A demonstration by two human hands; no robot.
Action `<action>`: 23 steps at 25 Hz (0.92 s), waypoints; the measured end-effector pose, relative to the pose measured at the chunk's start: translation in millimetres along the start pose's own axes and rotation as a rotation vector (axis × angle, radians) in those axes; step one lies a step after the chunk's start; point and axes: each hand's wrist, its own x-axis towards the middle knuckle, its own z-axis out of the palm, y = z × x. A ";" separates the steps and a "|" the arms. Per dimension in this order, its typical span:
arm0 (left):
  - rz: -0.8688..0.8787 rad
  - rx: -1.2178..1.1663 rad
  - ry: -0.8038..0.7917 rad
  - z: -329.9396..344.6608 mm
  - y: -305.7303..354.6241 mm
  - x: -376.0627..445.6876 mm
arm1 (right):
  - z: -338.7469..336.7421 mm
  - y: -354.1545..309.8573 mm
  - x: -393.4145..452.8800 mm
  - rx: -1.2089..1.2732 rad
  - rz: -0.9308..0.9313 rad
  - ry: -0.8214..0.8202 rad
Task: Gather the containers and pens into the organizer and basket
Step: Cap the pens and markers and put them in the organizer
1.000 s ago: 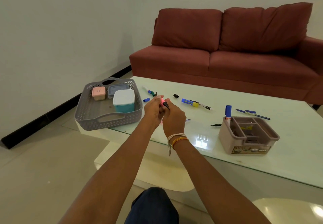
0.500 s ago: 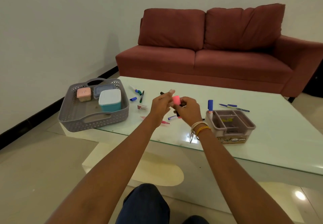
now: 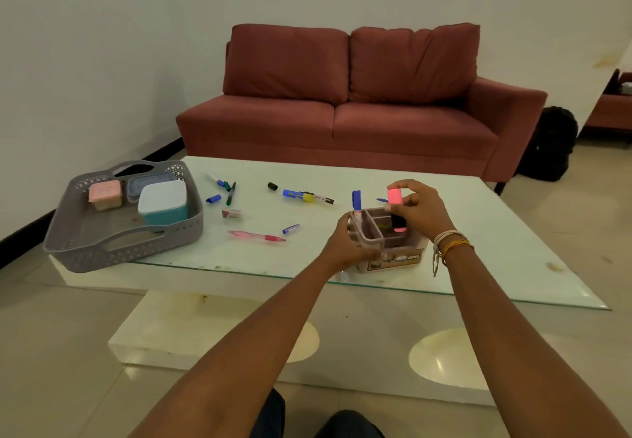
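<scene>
My right hand (image 3: 418, 206) holds a pink-and-black highlighter (image 3: 396, 209) upright, its lower end over a compartment of the beige organizer (image 3: 393, 249). My left hand (image 3: 349, 244) grips the organizer's near left corner. A blue-capped marker (image 3: 356, 203) stands in the organizer. Loose on the glass table (image 3: 496, 259) lie a pink pen (image 3: 256, 235), a blue-and-yellow marker (image 3: 306, 196), a green pen (image 3: 231, 193), a small blue pen (image 3: 290, 228) and caps. The grey basket (image 3: 85, 249) at the left holds a pink container (image 3: 104, 194), a teal one with a white lid (image 3: 163, 205) and a clear one (image 3: 143, 183).
A red sofa (image 3: 342, 102) stands behind the table. A black bag (image 3: 549, 143) sits on the floor at its right end. A small eraser (image 3: 232, 213) lies near the basket. The table's front edge is close to my knees (image 3: 342, 424).
My right hand has carried the highlighter right, over the organizer. My left hand has let go of the highlighter and taken hold of the organizer's corner. The view has shifted right.
</scene>
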 end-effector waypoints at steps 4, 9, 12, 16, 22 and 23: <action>0.047 0.031 0.060 2.7 -3.9 8.4 | -6.9 15.2 -0.2 -0.068 0.055 -0.049; 0.054 0.044 0.084 -1.9 -8.1 12.8 | -3.1 13.5 7.9 -0.191 0.040 -0.155; 0.033 0.068 0.065 -2.9 -8.1 11.7 | -1.1 11.9 8.4 -0.249 0.035 -0.217; 0.053 0.098 0.142 -21.6 -13.9 -2.5 | 11.5 2.0 7.6 -0.240 0.005 -0.088; 0.273 0.140 0.646 -86.3 -36.1 -34.0 | 76.2 -37.9 7.5 -0.083 -0.203 0.181; 0.265 0.184 0.674 -98.6 -39.9 -36.9 | 89.4 -44.3 8.8 -0.057 -0.238 0.182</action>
